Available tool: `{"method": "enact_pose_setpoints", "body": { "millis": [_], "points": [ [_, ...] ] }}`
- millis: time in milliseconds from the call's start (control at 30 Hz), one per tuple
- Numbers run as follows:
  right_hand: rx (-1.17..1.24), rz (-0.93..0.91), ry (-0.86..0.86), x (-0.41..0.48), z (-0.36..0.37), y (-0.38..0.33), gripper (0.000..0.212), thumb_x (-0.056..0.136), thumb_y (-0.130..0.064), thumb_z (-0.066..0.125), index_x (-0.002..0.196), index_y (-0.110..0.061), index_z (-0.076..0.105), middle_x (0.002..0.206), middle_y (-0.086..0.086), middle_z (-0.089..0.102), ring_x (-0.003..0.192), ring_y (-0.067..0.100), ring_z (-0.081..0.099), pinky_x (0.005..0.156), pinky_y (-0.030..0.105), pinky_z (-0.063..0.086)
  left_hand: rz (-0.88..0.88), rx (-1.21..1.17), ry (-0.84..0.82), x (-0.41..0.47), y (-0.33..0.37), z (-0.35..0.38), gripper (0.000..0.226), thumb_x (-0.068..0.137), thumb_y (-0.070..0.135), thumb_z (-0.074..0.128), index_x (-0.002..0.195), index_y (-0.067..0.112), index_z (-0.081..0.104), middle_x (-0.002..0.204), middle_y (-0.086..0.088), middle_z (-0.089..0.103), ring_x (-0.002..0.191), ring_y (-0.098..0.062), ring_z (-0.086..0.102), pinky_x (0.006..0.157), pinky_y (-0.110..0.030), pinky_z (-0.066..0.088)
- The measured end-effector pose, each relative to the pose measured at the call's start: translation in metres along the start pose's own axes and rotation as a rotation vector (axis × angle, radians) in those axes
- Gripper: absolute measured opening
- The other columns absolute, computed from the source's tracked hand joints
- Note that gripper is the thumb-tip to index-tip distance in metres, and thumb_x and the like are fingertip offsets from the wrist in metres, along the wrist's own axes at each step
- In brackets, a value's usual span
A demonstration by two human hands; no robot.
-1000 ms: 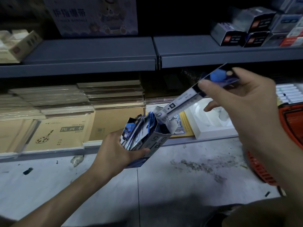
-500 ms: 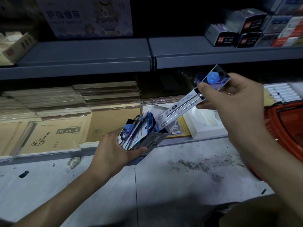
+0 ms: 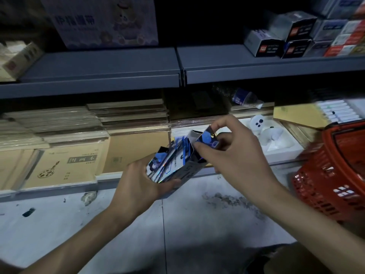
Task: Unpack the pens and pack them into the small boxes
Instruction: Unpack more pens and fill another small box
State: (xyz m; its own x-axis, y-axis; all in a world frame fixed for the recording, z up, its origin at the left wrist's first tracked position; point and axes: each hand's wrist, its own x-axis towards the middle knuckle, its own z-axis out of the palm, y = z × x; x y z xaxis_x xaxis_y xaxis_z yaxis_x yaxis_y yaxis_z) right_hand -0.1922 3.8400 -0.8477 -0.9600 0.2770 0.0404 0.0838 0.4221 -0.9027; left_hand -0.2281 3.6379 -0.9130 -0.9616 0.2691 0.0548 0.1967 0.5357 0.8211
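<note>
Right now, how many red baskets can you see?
1. The red basket sits on the floor at the right edge, to the right of the right hand, partly cut off by the frame. Others may lie out of view.

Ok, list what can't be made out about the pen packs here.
All in the head view.
1. Count of pen packs in the small box: they overlap, and the left hand covers its lower part.
2. Lower end of the pack the right hand pinches: inside the box.
3. Red basket contents: cut off by the right edge.
</note>
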Motion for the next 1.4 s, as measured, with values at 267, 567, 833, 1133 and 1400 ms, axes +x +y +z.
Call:
{"method": "enact_pose_setpoints", "body": {
  "millis": [267,567,833,1133,1400],
  "points": [
    [0.037,0.036,-0.036,-0.005,0.006,0.003,0.027,0.087,-0.01,0.075,0.093,-0.022,0.051,0.059,0.008,0.067,0.051,0.028,0.057,0.058,0.041,0.05,0.017,0.013,-0.005,-0.001,0.0,0.002,0.039,0.067,0.033,0.096,0.083,0.043,0.061,0.084,0.039,0.067,0.077,0.009,0.067,0.058,-0.008,0.047],
    [0.048,-0.197,-0.031,0.0,-0.014,-0.01,0.013,0.089,-0.025,0.076,0.094,-0.028,0.064,0.068,0.0,0.064,0.061,0.015,0.058,0.057,0.023,0.042,-0.026,0.033,-0.031,0.001,-0.003,0.005,0.033,0.066,0.031,0.095,0.08,0.033,0.065,0.079,0.018,0.074,0.07,-0.007,0.07,0.054,-0.023,0.053],
    [-0.235,-0.382,-0.321,-0.004,-0.01,0.0,0.018,0.086,-0.031,0.08,0.104,-0.037,0.081,0.105,-0.014,0.058,0.099,0.009,0.061,0.082,0.022,0.049,0.091,0.225,-0.117,0.002,-0.01,0.009,0.04,0.066,0.049,0.086,0.1,0.048,0.065,0.076,0.022,0.07,0.072,-0.003,0.065,0.059,-0.022,0.048],
    [-0.21,-0.519,-0.154,-0.001,-0.002,0.006,0.009,0.092,-0.014,0.076,0.093,-0.021,0.083,0.1,-0.015,0.075,0.103,0.007,0.067,0.09,0.026,0.051,0.033,0.218,-0.158,0.007,-0.002,0.015,0.036,0.065,0.046,0.087,0.074,0.041,0.052,0.069,0.013,0.065,0.067,-0.009,0.061,0.063,-0.028,0.049],
    [-0.134,-0.482,-0.059,0.005,-0.009,0.0,0.013,0.094,-0.011,0.073,0.094,-0.02,0.082,0.095,-0.012,0.073,0.096,0.011,0.069,0.082,0.031,0.054,-0.082,0.194,-0.19,0.012,0.002,0.006,0.038,0.063,0.044,0.091,0.085,0.023,0.067,0.078,0.007,0.074,0.068,-0.009,0.067,0.067,-0.036,0.056]
  ]
}}
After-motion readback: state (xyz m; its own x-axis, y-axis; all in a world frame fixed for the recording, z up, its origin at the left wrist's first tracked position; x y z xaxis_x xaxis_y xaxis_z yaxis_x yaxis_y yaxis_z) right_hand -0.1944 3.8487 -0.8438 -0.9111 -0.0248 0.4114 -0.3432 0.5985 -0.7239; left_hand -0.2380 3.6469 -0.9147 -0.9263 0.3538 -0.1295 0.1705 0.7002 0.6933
